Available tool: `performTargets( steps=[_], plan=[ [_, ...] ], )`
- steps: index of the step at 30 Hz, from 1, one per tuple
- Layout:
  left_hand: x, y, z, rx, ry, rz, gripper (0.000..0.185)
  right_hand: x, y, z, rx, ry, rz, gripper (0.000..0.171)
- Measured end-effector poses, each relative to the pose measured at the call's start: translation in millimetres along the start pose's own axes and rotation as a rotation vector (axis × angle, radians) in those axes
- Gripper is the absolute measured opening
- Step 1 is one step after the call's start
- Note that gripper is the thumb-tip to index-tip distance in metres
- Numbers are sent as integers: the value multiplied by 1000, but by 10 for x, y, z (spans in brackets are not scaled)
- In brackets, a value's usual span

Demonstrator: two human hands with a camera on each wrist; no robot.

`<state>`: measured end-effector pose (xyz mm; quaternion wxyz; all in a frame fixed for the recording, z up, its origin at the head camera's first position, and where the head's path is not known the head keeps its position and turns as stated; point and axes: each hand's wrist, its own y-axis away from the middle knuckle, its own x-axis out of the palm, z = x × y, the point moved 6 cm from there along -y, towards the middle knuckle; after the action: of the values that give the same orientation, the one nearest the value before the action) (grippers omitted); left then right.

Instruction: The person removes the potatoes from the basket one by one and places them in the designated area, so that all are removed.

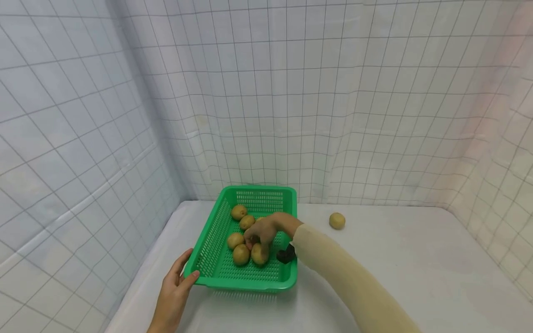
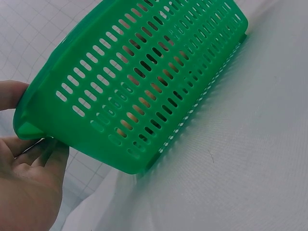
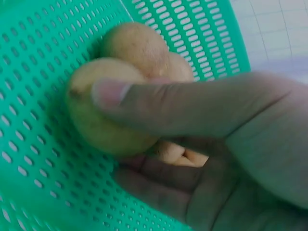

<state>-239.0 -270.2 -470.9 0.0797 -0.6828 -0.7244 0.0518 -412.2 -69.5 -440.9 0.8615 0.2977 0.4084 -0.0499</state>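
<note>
A green plastic basket (image 1: 240, 283) with slotted walls stands on the white table, several potatoes (image 1: 240, 255) lying inside. At its near left corner, my left hand (image 1: 171, 290) holds the rim; the left wrist view shows fingers under the lip and the thumb on the other side of it. My right hand (image 1: 266, 230) reaches down into the basket from the right and grips one potato (image 3: 103, 132), thumb across its side. Other potatoes (image 3: 134, 45) lie just beyond it in the right wrist view. The hand and forearm partly cover the potatoes behind.
A single potato (image 1: 337, 220) lies on the white tabletop (image 1: 399, 268), right of the basket. A black object (image 1: 286, 254) sits at my right wrist by the basket's right wall. White gridded curtains (image 1: 354, 106) enclose the back and sides.
</note>
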Motion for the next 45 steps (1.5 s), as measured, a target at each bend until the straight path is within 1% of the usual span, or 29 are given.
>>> performTargets(
  steps=[2,4,10,14,22,25,30,37,41,45],
  plan=[
    [-5,3,5,4,1,2,72,-14,13,6,1,-14,-6,38],
    [-9,7,12,9,1,3,71,-30,23,7,-6,-53,-16,38],
    [-3,24,11,23,12,10,70,-57,53,22,-87,-189,-9,41],
    [8,26,3,29,14,12,69,-96,88,31,-133,-228,-21,43],
    [-6,27,6,21,15,8,69,-153,110,90,-190,-260,-46,45],
    [-7,30,13,18,13,12,69,-163,112,106,-194,-271,-67,46],
    [-12,22,26,4,5,10,69,-196,137,134,-191,-260,-99,46],
    [-5,14,6,12,3,10,70,-248,202,178,-204,-244,-132,43],
    [-4,24,9,16,6,14,69,-253,241,147,-208,-270,-151,43],
    [-3,24,8,24,10,16,68,-283,299,128,-235,-307,-185,50]
  ],
)
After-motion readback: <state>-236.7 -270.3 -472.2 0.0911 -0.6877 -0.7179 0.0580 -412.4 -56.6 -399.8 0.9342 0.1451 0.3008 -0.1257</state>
